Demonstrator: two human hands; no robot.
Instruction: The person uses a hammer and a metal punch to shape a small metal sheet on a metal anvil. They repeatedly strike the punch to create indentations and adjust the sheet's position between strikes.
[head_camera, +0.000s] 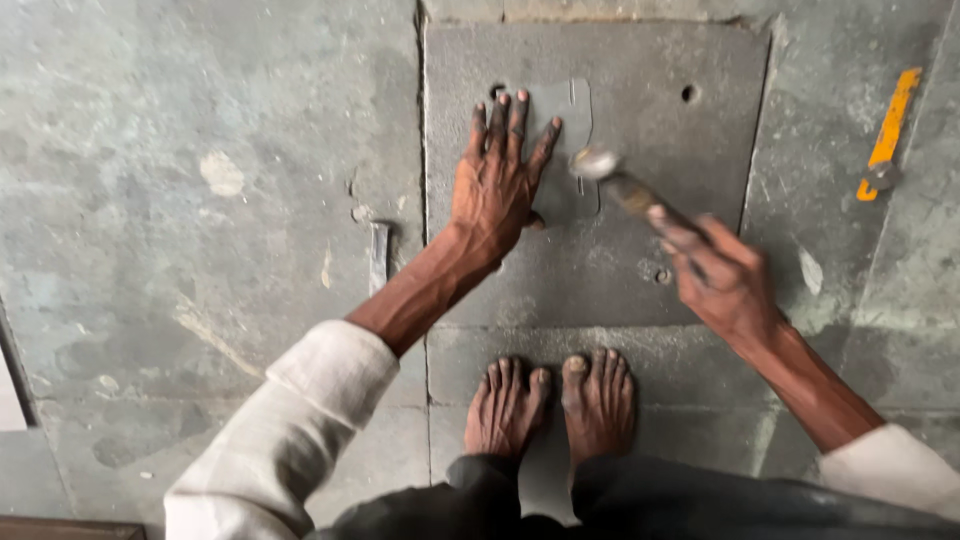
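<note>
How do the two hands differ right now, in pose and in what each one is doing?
The left hand lies flat, fingers spread, pressing a thin metal sheet onto the dark slab; the right hand is closed around a hammer. The left hand looks sharp, while the right hand and hammer are blurred. The left hand touches the sheet; the right hand is off to the side of it, with the hammer's head at the sheet's edge. Both are bare, over the same slab.

Floor-level metal workshop; worn concrete floor (200, 200); steel plate (640, 260).

head cam | looks straight down | near, over stone floor (200, 200)
</note>
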